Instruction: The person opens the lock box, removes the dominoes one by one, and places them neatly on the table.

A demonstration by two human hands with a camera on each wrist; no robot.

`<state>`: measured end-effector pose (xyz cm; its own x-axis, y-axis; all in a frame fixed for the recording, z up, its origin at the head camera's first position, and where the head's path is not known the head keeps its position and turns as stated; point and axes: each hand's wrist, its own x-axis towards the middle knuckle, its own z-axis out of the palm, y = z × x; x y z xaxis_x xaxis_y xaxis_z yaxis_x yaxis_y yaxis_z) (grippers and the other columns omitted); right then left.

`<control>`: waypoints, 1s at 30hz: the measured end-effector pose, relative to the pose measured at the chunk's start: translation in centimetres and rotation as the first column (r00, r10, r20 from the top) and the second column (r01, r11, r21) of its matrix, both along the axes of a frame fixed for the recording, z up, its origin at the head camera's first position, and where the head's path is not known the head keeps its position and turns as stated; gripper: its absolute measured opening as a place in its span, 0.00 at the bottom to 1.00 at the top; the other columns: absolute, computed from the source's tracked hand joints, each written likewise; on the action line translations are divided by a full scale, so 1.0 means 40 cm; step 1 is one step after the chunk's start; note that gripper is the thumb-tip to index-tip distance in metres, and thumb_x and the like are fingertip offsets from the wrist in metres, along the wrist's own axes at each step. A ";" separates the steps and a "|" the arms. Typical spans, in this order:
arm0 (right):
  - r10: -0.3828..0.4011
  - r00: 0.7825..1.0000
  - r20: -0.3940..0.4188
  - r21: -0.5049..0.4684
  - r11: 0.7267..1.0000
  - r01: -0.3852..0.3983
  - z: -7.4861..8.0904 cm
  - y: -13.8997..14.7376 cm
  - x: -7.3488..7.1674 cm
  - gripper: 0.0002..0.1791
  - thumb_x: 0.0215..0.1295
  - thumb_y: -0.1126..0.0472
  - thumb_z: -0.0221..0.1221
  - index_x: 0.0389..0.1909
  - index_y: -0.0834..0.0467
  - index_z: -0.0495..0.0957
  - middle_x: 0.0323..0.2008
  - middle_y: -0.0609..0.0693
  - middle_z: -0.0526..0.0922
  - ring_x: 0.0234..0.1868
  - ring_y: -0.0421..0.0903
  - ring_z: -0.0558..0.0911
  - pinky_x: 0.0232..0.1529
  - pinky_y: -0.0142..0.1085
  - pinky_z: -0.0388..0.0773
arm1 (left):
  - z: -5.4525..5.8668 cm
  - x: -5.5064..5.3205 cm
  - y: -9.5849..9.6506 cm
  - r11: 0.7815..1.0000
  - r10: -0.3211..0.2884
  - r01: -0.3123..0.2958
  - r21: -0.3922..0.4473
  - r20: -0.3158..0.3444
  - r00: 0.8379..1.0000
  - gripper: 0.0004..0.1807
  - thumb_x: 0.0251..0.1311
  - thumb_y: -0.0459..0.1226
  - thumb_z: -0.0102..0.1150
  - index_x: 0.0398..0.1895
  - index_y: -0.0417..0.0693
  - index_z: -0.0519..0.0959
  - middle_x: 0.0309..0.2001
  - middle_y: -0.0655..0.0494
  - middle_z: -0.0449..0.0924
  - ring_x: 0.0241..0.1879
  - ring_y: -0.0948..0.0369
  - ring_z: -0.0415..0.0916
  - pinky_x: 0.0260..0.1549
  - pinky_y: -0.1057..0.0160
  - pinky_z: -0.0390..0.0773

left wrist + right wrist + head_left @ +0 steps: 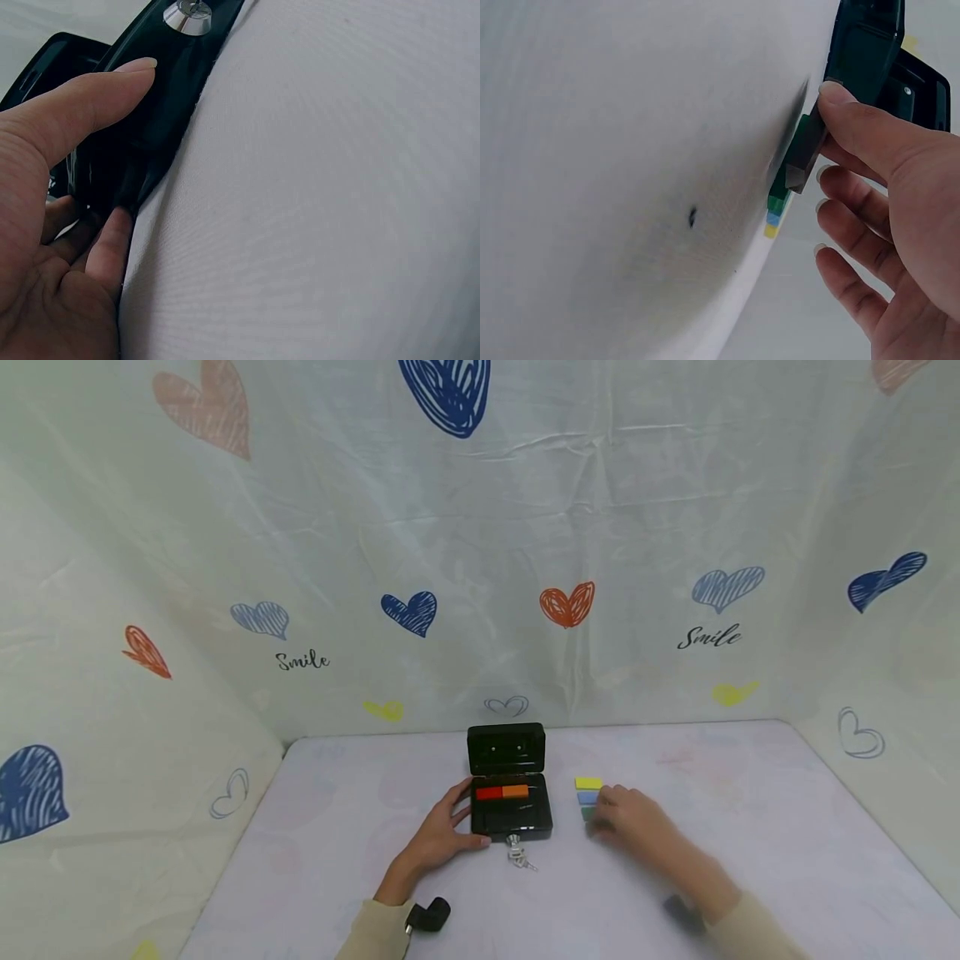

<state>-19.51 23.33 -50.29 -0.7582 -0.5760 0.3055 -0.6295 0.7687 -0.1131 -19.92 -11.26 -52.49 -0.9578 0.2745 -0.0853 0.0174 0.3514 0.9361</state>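
A small black cash box (512, 820) stands on the table with its lid (506, 750) raised. My left hand (441, 835) grips its left side, thumb across the front face (161, 97) and fingers at the side. Inside, a red block (489, 793) and an orange block (515, 791) lie end to end along the back. To the box's right, my right hand (637, 827) pinches a dark brown block (802, 169) between thumb and fingers. Right beside that block is a green block (780, 184), with a blue block (587, 797) and a yellow block (588, 782) farther back.
Keys (517, 856) hang from the lock (189, 16) at the front of the box. A white cloth backdrop (480, 527) printed with hearts rises behind the white table (360, 777). A black device (430, 915) is worn at the left wrist.
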 end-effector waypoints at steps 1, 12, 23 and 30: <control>0.001 1.000 0.005 0.001 1.000 -0.001 0.001 0.000 0.001 0.11 0.50 0.60 0.81 0.30 0.47 0.88 0.33 0.39 0.78 0.33 0.38 0.75 0.35 0.31 0.80 | -0.001 0.000 0.000 1.000 0.001 -0.001 0.001 0.001 1.000 0.57 0.53 0.29 0.80 0.84 0.42 0.56 0.81 0.34 0.56 0.74 0.34 0.66 0.67 0.45 0.78; 0.019 0.999 0.026 -0.004 1.000 -0.019 0.006 -0.002 0.002 0.11 0.50 0.61 0.80 0.31 0.47 0.88 0.33 0.39 0.78 0.33 0.37 0.75 0.34 0.30 0.79 | -0.006 -0.001 -0.003 1.000 0.000 0.000 0.003 0.002 1.000 0.57 0.53 0.29 0.80 0.84 0.44 0.56 0.81 0.34 0.56 0.74 0.34 0.66 0.66 0.45 0.78; -0.003 1.000 0.029 0.022 1.000 0.002 -0.001 -0.003 -0.004 0.10 0.51 0.60 0.80 0.31 0.47 0.88 0.33 0.39 0.77 0.33 0.37 0.75 0.35 0.30 0.80 | -0.004 -0.001 -0.001 1.000 0.001 -0.001 0.002 0.006 1.000 0.57 0.53 0.29 0.80 0.84 0.45 0.56 0.81 0.34 0.56 0.74 0.34 0.66 0.66 0.45 0.79; 0.003 0.999 0.049 0.013 1.000 -0.004 0.005 -0.002 -0.005 0.10 0.51 0.61 0.80 0.31 0.47 0.89 0.33 0.38 0.77 0.33 0.37 0.74 0.35 0.31 0.81 | -0.006 -0.001 -0.001 1.000 0.003 -0.003 0.000 0.003 1.000 0.57 0.53 0.30 0.80 0.84 0.45 0.56 0.81 0.35 0.56 0.74 0.34 0.66 0.66 0.45 0.79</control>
